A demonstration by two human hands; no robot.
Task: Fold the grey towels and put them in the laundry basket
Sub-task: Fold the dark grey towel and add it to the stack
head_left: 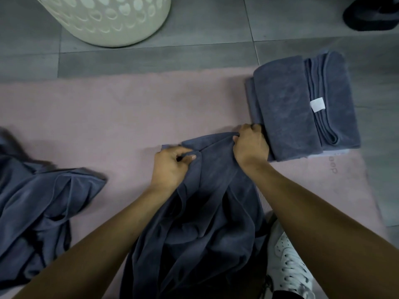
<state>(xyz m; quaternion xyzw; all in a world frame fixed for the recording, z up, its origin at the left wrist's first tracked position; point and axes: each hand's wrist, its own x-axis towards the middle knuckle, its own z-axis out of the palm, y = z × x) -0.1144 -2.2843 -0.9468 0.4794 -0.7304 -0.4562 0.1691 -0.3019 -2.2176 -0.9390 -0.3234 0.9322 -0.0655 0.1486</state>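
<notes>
A loose grey towel point(205, 212) lies bunched on the pink mat point(121, 108) in front of me. My left hand point(170, 167) pinches its top edge, and my right hand point(250, 143) grips the same edge a little further right. A stack of folded grey towels point(295, 104) with a white tag sits at the mat's right end, touching my right hand. Crumpled at the left lies another grey towel point(41, 208). The cream laundry basket point(112, 20) with oval holes stands on the floor at the top left.
Grey floor tiles point(194, 55) surround the mat. A dark shoe point(373, 14) belonging to another person is at the top right corner. My white sneaker point(289, 264) shows at the bottom right, beside the mat's edge.
</notes>
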